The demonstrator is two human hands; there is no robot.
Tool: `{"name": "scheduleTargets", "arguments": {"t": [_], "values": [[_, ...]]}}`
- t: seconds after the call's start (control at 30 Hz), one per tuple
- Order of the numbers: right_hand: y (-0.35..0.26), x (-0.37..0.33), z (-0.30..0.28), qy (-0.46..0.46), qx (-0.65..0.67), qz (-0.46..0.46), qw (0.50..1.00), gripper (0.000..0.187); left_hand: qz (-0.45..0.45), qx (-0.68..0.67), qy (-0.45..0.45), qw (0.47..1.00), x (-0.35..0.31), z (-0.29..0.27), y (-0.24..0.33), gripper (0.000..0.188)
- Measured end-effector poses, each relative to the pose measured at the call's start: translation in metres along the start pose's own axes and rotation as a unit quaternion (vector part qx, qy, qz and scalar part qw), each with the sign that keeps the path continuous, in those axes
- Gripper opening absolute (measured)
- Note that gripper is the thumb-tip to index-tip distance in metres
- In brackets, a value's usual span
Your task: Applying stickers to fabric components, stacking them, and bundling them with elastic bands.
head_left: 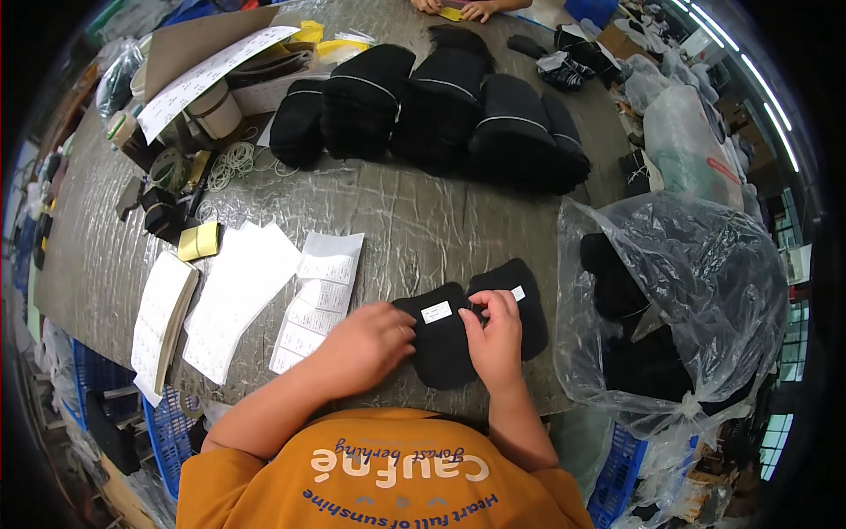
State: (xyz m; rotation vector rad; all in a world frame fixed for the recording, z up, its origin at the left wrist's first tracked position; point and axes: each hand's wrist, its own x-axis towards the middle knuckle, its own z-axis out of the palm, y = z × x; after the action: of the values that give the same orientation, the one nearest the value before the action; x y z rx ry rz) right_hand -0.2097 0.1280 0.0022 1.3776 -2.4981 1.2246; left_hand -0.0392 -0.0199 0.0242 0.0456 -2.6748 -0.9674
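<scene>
Two flat black fuzzy fabric pieces lie side by side in front of me, each with a white label. My left hand (pixel 368 346) rests at the left edge of the left fabric piece (pixel 445 357), its fingers curled together. Whether anything is between those fingers is hidden. Just right of that piece's white label (pixel 436 312) is my right hand (pixel 495 339), thumb and forefinger a little apart with nothing visible between them. It partly covers the right fabric piece (pixel 531 326), whose label (pixel 517 293) shows beside the fingers. A label sheet (pixel 319 295) lies near my left hand.
Banded black bundles (pixel 361 104) stand across the far table. White sheets (pixel 242 295) and a paper stack (pixel 163 322) lie left, near a yellow folded piece (pixel 199 241) and string (pixel 232 165). A clear plastic bag (pixel 705 264) holds black pieces at right. Another person's hands (pixel 476 11) show far ahead.
</scene>
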Motion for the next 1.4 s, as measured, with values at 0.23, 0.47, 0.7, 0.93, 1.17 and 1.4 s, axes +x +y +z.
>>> {"name": "scheduleTargets", "arguments": {"t": [0.23, 0.47, 0.7, 0.93, 1.17, 1.4], "values": [[-0.003, -0.007, 0.016, -0.097, 0.056, 0.116, 0.987, 0.013, 0.032, 0.100, -0.081, 0.991, -0.013, 0.031, 0.011, 0.045], [-0.013, -0.010, 0.009, -0.125, 0.097, 0.109, 0.981, 0.012, 0.046, 0.133, -0.081, 0.987, -0.032, 0.042, 0.012, 0.044], [0.002, -0.009, 0.000, -0.096, 0.317, 0.271, 0.904, 0.009, 0.032, 0.117, -0.074, 0.990, -0.030, 0.038, 0.013, 0.040], [0.002, -0.018, 0.012, -0.030, 0.243, 0.176, 0.953, 0.007, 0.029, 0.074, -0.027, 0.996, -0.034, 0.044, 0.009, 0.033], [-0.014, -0.028, 0.025, -0.027, 0.266, 0.193, 0.944, 0.007, -0.096, 0.009, 0.032, 0.995, -0.036, 0.040, 0.008, 0.033], [-0.015, -0.019, 0.017, -0.062, 0.474, 0.350, 0.806, 0.010, -0.373, -0.434, 0.198, 0.795, -0.042, 0.050, 0.010, 0.055]]}}
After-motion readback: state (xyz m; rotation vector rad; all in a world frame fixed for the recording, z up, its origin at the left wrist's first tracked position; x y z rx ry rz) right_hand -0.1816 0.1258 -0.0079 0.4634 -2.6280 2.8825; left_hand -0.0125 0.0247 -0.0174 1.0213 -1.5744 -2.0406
